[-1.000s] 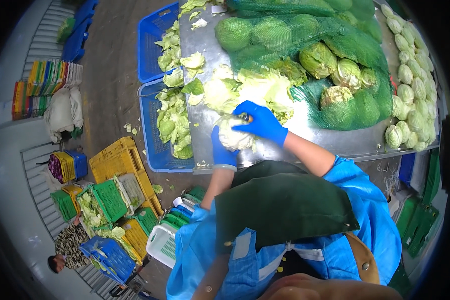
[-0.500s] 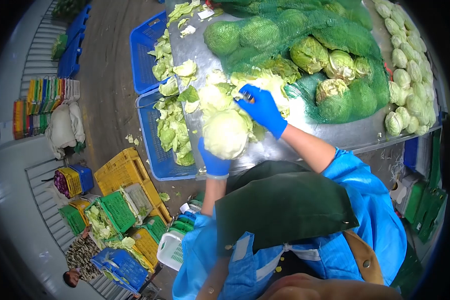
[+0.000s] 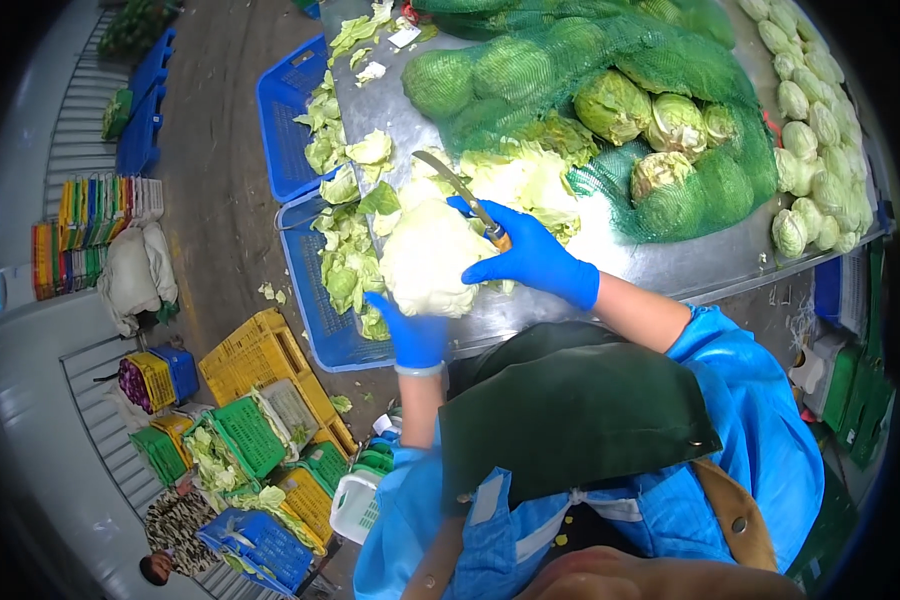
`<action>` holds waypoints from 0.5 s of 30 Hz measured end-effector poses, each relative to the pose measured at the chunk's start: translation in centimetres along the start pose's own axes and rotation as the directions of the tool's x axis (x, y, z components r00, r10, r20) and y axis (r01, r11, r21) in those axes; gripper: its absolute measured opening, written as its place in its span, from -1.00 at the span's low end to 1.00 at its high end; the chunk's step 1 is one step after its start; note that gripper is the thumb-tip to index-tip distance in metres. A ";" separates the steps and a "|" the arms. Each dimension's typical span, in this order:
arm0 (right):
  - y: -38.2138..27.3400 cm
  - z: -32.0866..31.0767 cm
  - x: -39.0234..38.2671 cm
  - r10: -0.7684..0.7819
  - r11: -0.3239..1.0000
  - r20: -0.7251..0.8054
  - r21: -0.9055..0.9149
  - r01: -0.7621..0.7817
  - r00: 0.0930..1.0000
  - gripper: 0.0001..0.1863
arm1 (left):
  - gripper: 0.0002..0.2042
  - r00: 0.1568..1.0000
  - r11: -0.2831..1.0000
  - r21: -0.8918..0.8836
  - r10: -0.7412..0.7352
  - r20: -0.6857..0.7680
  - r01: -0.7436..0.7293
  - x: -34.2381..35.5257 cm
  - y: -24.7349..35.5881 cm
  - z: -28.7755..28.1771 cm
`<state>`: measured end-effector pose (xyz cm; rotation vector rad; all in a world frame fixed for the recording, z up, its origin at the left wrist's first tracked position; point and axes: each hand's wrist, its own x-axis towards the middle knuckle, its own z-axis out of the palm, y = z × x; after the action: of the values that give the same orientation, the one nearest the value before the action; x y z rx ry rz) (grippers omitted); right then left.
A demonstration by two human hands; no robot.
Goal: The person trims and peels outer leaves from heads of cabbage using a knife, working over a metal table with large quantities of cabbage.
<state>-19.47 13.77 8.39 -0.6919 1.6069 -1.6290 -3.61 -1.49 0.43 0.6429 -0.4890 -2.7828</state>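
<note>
1. Green mesh net sack [image 3: 610,110], bulging with whole green cabbages, lies across the far half of the table.
2. Blue plastic slatted crates [image 3: 315,300], two stacked end to end along the table's left edge, hold loose trimmed green leaves.
3. Yellow, green and blue plastic crates [image 3: 260,430], clustered on the floor at lower left, some with leaf scraps inside.
4. Row of coloured flat crates [image 3: 95,225], standing on edge at far left beside a white filled sack [image 3: 135,275].
5. Stainless steel table [image 3: 670,265], grey and reflective, scattered with cut leaves; trimmed pale green cabbage heads [image 3: 815,150] piled along its right end.
6. Grey concrete floor [image 3: 220,180], with stray leaves; a person in a patterned top stands at lower left.
7. Pale, peeled round cabbage head [image 3: 428,260], creamy white, at the near table edge above the blue crates.
8. Left hand [image 3: 410,335], blue-gloved, cups the cabbage head from below.
9. Right hand [image 3: 530,260], blue-gloved, closed around a wooden-handled knife [image 3: 462,190], blade pointing away over the head.
</note>
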 end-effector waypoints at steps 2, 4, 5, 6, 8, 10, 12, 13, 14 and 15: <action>1.6 0.3 -0.1 -0.043 0.995 0.021 -0.092 0.045 0.999 -0.26 | -0.30 0.995 0.995 0.002 0.095 0.011 -0.095 -1.4 0.7 0.4; 3.2 -0.2 -0.5 -0.077 0.979 0.050 -0.186 0.085 0.996 -0.33 | -0.24 0.984 0.943 0.295 0.172 -0.047 -0.151 -1.2 -0.2 0.3; 4.2 -1.4 0.3 -0.085 0.986 0.107 -0.134 0.099 0.991 -0.40 | -0.29 0.984 0.930 0.336 0.172 -0.048 -0.146 -1.2 -0.1 -0.2; 5.1 -2.8 1.0 -0.091 0.991 0.156 -0.080 0.104 0.984 -0.46 | -0.33 0.985 0.917 0.377 0.164 -0.051 -0.133 -1.1 -0.2 -1.1; 5.9 -6.5 2.3 -0.141 0.987 -0.198 -0.100 0.123 0.970 -0.50 | -0.45 0.823 0.341 0.869 0.555 0.122 -0.359 -2.1 -2.2 -3.4; 3.3 -7.1 1.9 -0.367 0.698 -0.240 -0.710 0.096 0.899 -0.41 | -0.52 0.910 -0.613 0.776 0.224 0.349 -0.147 -2.2 -2.2 -4.9; 3.3 -5.1 1.0 -0.371 0.694 -0.124 -0.695 0.186 0.920 -0.29 | -0.55 0.847 -0.605 0.778 0.317 0.428 -0.167 -2.0 -2.8 -2.8; 2.6 -4.0 0.4 -0.158 0.907 0.019 -0.393 0.153 0.987 -0.27 | -0.55 0.875 -0.562 0.807 0.281 0.394 -0.183 -2.1 -2.7 -3.1; 1.4 -2.8 0.2 0.004 0.948 0.099 -0.316 0.027 0.995 -0.22 | -0.54 0.897 -0.517 0.830 0.235 0.375 -0.211 -1.8 -2.5 -3.0; 1.5 -2.2 -0.2 0.184 0.964 0.128 -0.216 -0.153 0.975 -0.17 | -0.54 0.893 -0.510 0.821 0.200 0.403 -0.256 -1.2 -3.0 -3.1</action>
<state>-20.92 15.25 6.75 -0.7398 1.6909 -1.2728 -1.65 0.82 -2.85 0.4640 -2.7741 -0.9111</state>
